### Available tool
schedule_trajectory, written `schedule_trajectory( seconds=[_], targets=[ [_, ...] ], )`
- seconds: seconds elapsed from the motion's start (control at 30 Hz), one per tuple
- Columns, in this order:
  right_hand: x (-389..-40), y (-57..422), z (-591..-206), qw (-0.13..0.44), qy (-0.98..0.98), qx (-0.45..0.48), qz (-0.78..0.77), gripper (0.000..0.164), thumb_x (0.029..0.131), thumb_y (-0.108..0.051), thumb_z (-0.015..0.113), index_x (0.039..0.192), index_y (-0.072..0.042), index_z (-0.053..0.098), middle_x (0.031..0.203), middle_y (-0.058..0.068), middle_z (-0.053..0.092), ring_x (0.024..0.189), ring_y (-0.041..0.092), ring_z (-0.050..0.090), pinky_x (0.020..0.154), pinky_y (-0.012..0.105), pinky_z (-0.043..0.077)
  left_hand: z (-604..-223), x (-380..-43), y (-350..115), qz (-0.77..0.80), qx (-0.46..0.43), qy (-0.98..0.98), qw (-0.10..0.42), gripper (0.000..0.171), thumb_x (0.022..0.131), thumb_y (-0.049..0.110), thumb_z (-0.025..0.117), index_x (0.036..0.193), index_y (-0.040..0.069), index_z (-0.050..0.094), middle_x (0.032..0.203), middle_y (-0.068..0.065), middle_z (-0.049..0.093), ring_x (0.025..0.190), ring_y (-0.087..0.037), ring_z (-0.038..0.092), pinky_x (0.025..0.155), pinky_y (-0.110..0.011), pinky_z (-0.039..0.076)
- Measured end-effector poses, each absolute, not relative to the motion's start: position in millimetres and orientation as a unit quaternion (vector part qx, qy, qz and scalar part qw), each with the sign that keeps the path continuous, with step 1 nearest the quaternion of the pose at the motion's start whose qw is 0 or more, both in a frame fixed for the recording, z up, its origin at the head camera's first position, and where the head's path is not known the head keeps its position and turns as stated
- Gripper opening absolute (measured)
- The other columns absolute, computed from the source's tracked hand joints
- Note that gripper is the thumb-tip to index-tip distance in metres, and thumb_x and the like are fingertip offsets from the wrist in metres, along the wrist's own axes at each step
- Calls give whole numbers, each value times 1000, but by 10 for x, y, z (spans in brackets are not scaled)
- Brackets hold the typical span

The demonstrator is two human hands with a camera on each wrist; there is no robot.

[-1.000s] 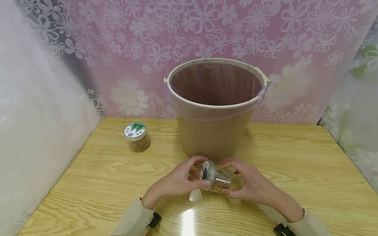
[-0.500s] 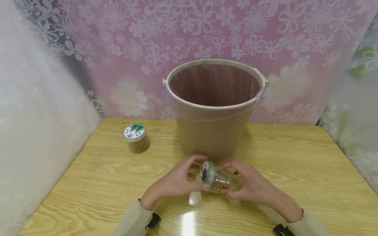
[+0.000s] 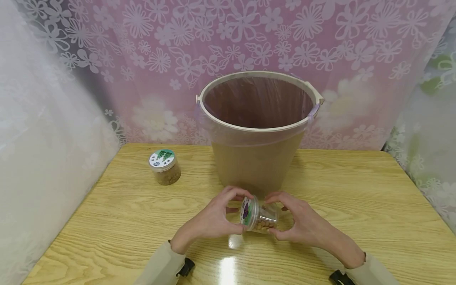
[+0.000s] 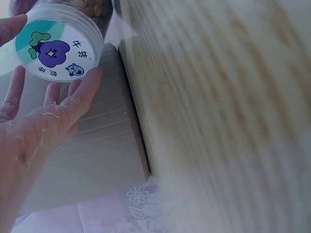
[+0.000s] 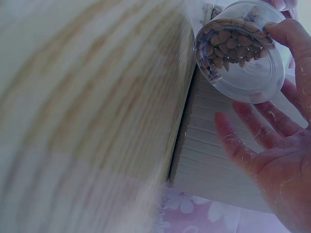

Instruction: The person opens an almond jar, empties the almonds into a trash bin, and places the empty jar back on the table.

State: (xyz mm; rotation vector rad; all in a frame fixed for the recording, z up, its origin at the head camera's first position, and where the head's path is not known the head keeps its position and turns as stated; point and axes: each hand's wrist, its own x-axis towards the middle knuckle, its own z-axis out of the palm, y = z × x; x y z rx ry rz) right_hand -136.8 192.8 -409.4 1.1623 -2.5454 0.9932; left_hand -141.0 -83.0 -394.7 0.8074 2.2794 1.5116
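Note:
A clear plastic jar (image 3: pixel 266 217) of brown kernels that look like almonds lies tilted on its side between my hands, in front of the bucket. Its round lid (image 4: pixel 54 52), with a purple flower-like picture on a green and white label, faces left. My left hand (image 3: pixel 215 217) grips the lid's rim, thumb at the near side and fingers at the far side. The right hand (image 3: pixel 303 219) holds the jar by its base end between thumb and fingers. In the right wrist view the kernels (image 5: pixel 233 46) are heaped along one side, seen through the bottom.
A tall brown bucket (image 3: pixel 253 166) lined with a thin plastic bag stands just behind the hands. A second lidded jar (image 3: pixel 165 168) with a green leaf label sits upright at the back left of the wooden table (image 3: pixel 107 221). A pink floral curtain (image 3: pixel 149 79) hangs behind.
The fingers and thumb of my left hand have shifted slightly around the lid. Jar and right hand hold almost the same place.

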Motion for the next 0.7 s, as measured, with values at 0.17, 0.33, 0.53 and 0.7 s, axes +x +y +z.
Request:
schedule_trajectory(
  seconds=[0.17, 0.33, 0.53, 0.7],
  targets=[
    [-1368, 1924, -4092, 88, -855, 390, 331, 70, 70, -16, 92, 131, -15, 57, 130, 1, 64, 111, 21, 67, 78, 31, 60, -3957, -1414, -825, 535, 276, 785, 149, 70, 77, 5, 82, 136, 31, 54, 140, 4, 46, 132, -23, 49, 105, -38, 54],
    [-1368, 1921, -4088, 86, -854, 390, 333, 70, 70, -16, 92, 131, -14, 57, 129, 1, 64, 110, 21, 67, 78, 32, 60, -3972, -1424, -820, 549, 269, 776, 157, 71, 77, 2, 82, 136, 31, 55, 140, 2, 46, 132, -25, 48, 101, -35, 56],
    [-1368, 1917, -4090, 81, -857, 384, 335, 70, 70, -16, 92, 131, -15, 57, 129, -1, 64, 111, 20, 67, 79, 32, 60, -3984, -1442, -817, 572, 261, 760, 168, 68, 78, 2, 80, 135, 29, 56, 143, 0, 46, 133, -29, 50, 97, -32, 58],
    [-1367, 1911, -4084, 74, -859, 380, 335, 69, 71, -17, 92, 131, -15, 57, 130, 0, 64, 112, 20, 67, 79, 32, 60, -3983, -1441, -824, 583, 254, 750, 180, 65, 80, 4, 80, 136, 28, 55, 145, 1, 46, 134, -32, 49, 95, -32, 58]
  ],
)
